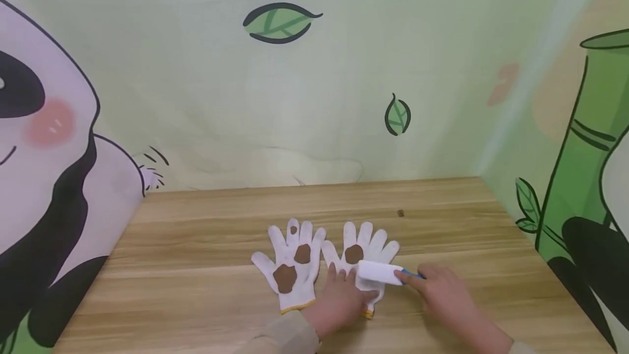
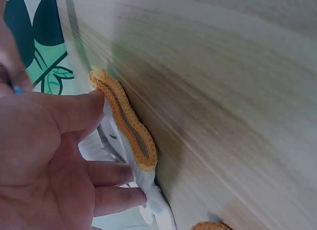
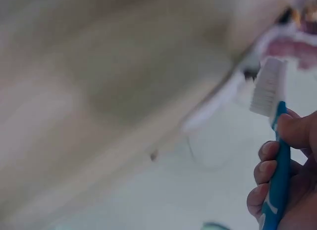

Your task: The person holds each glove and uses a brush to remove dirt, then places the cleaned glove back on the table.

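Two white knit gloves lie side by side on the table, fingers pointing away from me: the left glove (image 1: 291,258) and the right glove (image 1: 371,250). Brown patches (image 1: 285,278) mark both. My left hand (image 1: 339,300) presses on the right glove's lower part with spread, mostly straight fingers. In the left wrist view its thumb touches the orange cuff (image 2: 124,118) of that glove. My right hand (image 1: 444,291) grips a brush (image 3: 280,180) by its blue handle. The brush's white head (image 1: 378,272) is over the right glove's palm; whether the bristles touch it I cannot tell.
The wood-grain table (image 1: 196,266) extends around the gloves. A small dark spot (image 1: 401,213) lies on it behind the right glove. Behind stands a green backdrop (image 1: 196,97) with printed leaves, bamboo and pandas.
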Motion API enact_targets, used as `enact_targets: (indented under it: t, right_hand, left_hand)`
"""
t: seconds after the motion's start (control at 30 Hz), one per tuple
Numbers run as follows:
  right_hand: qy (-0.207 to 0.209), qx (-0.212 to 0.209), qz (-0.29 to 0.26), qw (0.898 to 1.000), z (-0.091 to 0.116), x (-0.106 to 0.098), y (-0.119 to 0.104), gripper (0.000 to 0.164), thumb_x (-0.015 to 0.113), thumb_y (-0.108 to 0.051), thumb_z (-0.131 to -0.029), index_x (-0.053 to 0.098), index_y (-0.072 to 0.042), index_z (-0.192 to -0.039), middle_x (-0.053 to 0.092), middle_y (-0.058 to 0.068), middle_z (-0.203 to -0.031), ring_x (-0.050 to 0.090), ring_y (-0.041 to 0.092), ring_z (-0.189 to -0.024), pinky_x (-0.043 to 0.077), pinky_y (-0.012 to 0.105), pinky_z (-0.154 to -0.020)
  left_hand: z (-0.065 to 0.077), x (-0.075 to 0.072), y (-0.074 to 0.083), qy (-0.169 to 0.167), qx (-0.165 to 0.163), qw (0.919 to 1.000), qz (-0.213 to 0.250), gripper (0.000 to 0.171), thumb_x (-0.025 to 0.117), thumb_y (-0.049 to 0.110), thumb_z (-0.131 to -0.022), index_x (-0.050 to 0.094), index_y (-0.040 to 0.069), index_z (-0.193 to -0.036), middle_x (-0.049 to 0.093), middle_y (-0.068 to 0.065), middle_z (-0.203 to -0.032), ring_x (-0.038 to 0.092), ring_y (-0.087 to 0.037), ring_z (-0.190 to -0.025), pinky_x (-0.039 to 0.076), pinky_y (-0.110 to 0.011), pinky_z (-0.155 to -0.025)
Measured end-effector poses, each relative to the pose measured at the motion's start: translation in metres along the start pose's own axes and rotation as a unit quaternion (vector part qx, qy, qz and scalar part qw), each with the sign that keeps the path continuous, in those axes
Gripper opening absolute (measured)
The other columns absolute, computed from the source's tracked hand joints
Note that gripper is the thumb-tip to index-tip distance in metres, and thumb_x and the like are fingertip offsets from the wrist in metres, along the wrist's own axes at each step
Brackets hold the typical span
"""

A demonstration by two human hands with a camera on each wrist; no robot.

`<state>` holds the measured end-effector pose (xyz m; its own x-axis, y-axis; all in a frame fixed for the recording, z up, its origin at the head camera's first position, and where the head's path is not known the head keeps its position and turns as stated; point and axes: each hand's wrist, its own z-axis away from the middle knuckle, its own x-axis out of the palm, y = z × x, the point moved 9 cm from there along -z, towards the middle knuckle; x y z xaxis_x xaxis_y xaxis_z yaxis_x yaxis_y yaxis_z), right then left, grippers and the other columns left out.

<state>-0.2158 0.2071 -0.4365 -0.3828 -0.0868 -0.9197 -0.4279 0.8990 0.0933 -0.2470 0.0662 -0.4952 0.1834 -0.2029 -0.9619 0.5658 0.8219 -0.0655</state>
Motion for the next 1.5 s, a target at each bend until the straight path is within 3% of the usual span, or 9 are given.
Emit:
enact_targets:
  t: [0.17,0.3,0.43,0.67,0.73,0.87,0.97,1.2,1.5]
  right_hand:
    - [-0.056,0.023,-0.021,0.998,0.009,0.007,0.003,0.055,0.08,0.002,-0.072,0.078,-0.032,-0.116,0.043,-0.008,-0.073,0.036,0.007,-0.064,0.037,0.023,-0.057]
    - [-0.04,0.039,-0.016,0.998,0.013,-0.005,0.013,0.052,0.084,-0.001,-0.073,0.079,-0.032,-0.114,0.04,-0.009,-0.072,0.032,0.006,-0.063,0.033,0.021,-0.054]
    - [-0.014,0.019,-0.003,1.0,0.005,-0.008,0.007,0.051,0.085,-0.004,-0.073,0.078,-0.034,-0.115,0.04,-0.008,-0.07,0.035,0.007,-0.062,0.033,0.022,-0.054]
    - [-0.071,0.028,-0.036,0.996,0.015,0.004,0.007,0.048,0.08,-0.003,-0.077,0.078,-0.031,-0.116,0.042,-0.009,-0.072,0.034,0.005,-0.062,0.033,0.021,-0.054]
    - [-0.064,0.037,-0.035,0.997,0.02,-0.003,0.014,0.049,0.081,-0.001,-0.076,0.078,-0.03,-0.115,0.04,-0.01,-0.073,0.03,0.004,-0.062,0.031,0.02,-0.054]
    - [0.015,0.03,-0.027,0.999,0.017,-0.021,0.023,0.051,0.084,0.002,-0.07,0.08,-0.027,-0.112,0.036,-0.011,-0.07,0.025,0.003,-0.061,0.026,0.018,-0.051]
    - [0.024,0.042,-0.043,0.998,0.011,-0.021,0.027,0.046,0.083,-0.001,-0.074,0.08,-0.025,-0.114,0.038,-0.012,-0.069,0.025,0.002,-0.06,0.026,0.018,-0.051]
    - [-0.058,0.103,-0.087,0.989,0.004,0.007,0.028,0.037,0.076,-0.011,-0.088,0.077,-0.029,-0.12,0.047,-0.01,-0.072,0.035,0.004,-0.061,0.034,0.021,-0.053]
    - [-0.031,0.024,-0.048,0.998,-0.004,0.014,0.011,0.046,0.077,-0.004,-0.082,0.078,-0.035,-0.116,0.038,-0.01,-0.071,0.03,0.005,-0.062,0.031,0.02,-0.054]
  left_hand:
    - [-0.001,-0.002,-0.001,0.003,-0.006,0.9999,-0.009,0.043,0.058,0.045,-0.099,0.052,0.06,-0.139,0.057,-0.004,-0.153,0.057,-0.03,-0.139,0.034,-0.057,-0.121]
    - [-0.001,-0.001,-0.001,-0.008,-0.017,0.9998,-0.001,0.044,0.058,0.047,-0.099,0.05,0.063,-0.139,0.055,-0.003,-0.154,0.054,-0.03,-0.141,0.031,-0.058,-0.122]
    - [-0.001,0.001,0.004,-0.008,-0.007,0.9998,0.014,0.045,0.061,0.046,-0.097,0.052,0.062,-0.138,0.054,-0.005,-0.155,0.053,-0.033,-0.142,0.031,-0.063,-0.121]
    - [-0.002,0.004,0.001,-0.025,-0.018,0.9993,0.019,0.046,0.059,0.047,-0.098,0.048,0.064,-0.139,0.049,0.002,-0.16,0.049,-0.032,-0.146,0.029,-0.068,-0.119]
    - [-0.002,0.005,-0.001,-0.032,-0.024,0.9989,0.023,0.045,0.059,0.047,-0.098,0.049,0.064,-0.138,0.048,0.003,-0.161,0.047,-0.032,-0.147,0.028,-0.069,-0.119]
    - [-0.004,0.005,-0.002,-0.035,-0.03,0.9978,0.048,0.042,0.056,0.05,-0.1,0.051,0.06,-0.14,0.047,0.0,-0.161,0.046,-0.036,-0.147,0.024,-0.07,-0.12]
    - [-0.006,0.006,0.0,-0.034,-0.037,0.9961,0.073,0.042,0.052,0.053,-0.101,0.052,0.052,-0.144,0.049,-0.004,-0.16,0.047,-0.04,-0.146,0.021,-0.071,-0.121]
    - [-0.01,0.01,0.004,-0.029,-0.045,0.9958,0.075,0.042,0.05,0.053,-0.102,0.057,0.045,-0.143,0.052,-0.008,-0.157,0.049,-0.041,-0.144,0.024,-0.069,-0.121]
    - [-0.007,0.008,-0.003,-0.033,-0.04,0.9945,0.09,0.039,0.053,0.045,-0.102,0.055,0.054,-0.141,0.046,-0.01,-0.161,0.044,-0.043,-0.148,0.024,-0.071,-0.12]
